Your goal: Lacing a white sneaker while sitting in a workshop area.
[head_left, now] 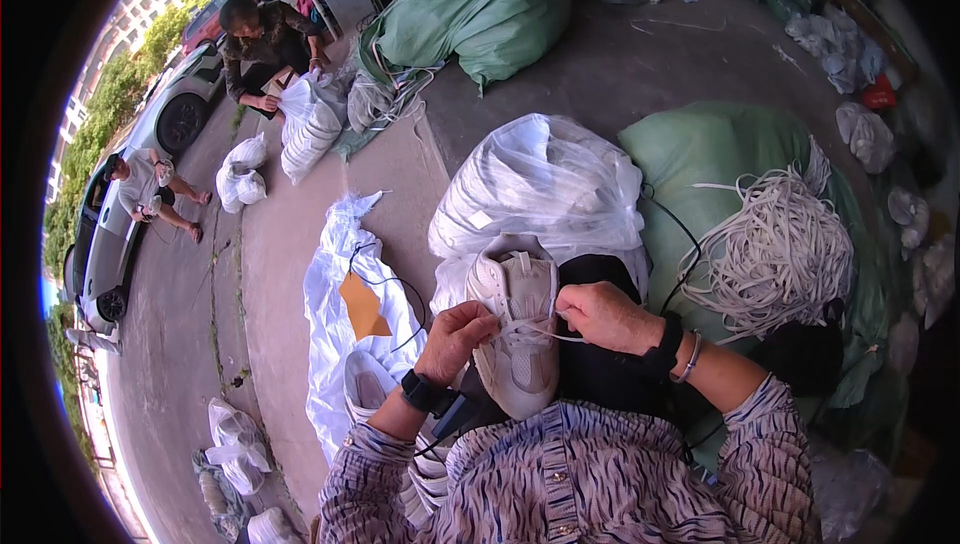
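A pale beige sneaker (pixel 516 376) rests on my lap, its toe pointing toward me and its heel away. A light shoelace (pixel 533 328) runs through its lower eyelets. On the sneaker's left side, my left hand (pixel 455 341) is closed in a pinch on the lace. My right hand (pixel 612 318) pinches the lace on the other side, drawing it out sideways; a loose end trails below the fingers. Dark bands with cables circle both wrists. Just beyond the sneaker sits a clear plastic bag (pixel 540 179) stuffed with pale items.
A heap of loose laces (pixel 775 254) lies on a green sack (pixel 700 149) at my right. Left of my lap are a white plastic sheet (pixel 335 274), an orange-brown piece (pixel 363 306) and more shoes (pixel 368 384). Farther off, two people sit near bags and parked cars.
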### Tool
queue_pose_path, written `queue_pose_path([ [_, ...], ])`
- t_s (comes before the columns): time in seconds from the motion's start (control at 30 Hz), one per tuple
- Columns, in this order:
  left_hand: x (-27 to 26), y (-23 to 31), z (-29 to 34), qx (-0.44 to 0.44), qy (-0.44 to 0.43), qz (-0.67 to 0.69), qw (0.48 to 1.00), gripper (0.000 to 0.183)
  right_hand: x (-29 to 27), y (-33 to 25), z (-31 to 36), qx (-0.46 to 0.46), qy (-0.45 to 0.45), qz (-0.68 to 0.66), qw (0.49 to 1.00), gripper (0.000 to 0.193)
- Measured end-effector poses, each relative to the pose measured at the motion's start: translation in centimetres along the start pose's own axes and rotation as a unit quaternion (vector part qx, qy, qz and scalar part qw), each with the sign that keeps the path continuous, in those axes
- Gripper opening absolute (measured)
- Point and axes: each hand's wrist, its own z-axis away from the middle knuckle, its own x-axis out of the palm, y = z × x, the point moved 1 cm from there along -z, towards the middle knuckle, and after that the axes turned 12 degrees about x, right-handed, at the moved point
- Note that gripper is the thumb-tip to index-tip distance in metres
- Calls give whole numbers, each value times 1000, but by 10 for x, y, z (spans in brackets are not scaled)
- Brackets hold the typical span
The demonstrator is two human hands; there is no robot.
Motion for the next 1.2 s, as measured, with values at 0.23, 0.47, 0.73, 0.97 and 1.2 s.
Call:
queue_pose_path([
  [0.23,5,13,-10,49,37,-119,991,15,-4,0,-3,-86,23,80,993,6],
  [0.47,13,59,-19,324,-88,-626,704,15,-13,-10,-3,-264,178,287,903,12],
  [0.73,11,85,-34,350,-327,-655,584,27,-12,-13,-10,-382,135,374,834,5],
  [0.97,22,82,-42,291,-304,-622,660,14,-10,-14,-19,-225,40,267,936,9],
  [1.2,5,58,-52,288,-211,-569,741,4,-1,-31,-26,-146,16,260,954,13],
])
